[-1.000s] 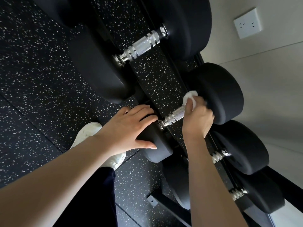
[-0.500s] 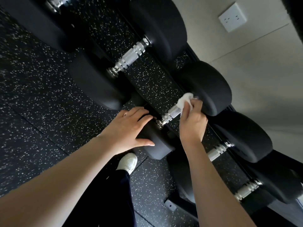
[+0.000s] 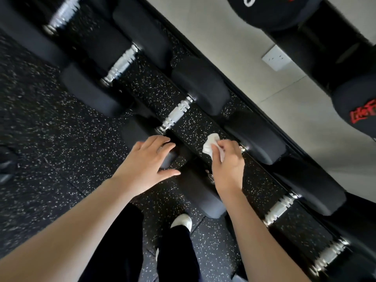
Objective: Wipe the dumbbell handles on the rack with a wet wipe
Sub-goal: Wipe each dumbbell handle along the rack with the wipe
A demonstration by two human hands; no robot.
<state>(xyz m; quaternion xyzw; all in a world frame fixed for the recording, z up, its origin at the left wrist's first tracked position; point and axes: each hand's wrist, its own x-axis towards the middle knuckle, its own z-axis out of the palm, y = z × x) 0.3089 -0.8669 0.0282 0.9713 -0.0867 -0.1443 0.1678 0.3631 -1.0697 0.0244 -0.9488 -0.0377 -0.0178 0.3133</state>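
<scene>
While the handle point(image 3: 242, 148) sits on the rack point(image 3: 234, 93), mostly hidden, the right hand point(image 3: 227, 165) pinches the wipe point(image 3: 210, 146) over it, seemingly to rub; the left hand point(image 3: 146, 159) rests flat-fingered on a neighbouring head point(image 3: 168, 157), probably bracing.

Black rack point(image 3: 239, 92), a row of chrome-handled dumbbells point(image 3: 176, 115) across its rails.
</scene>
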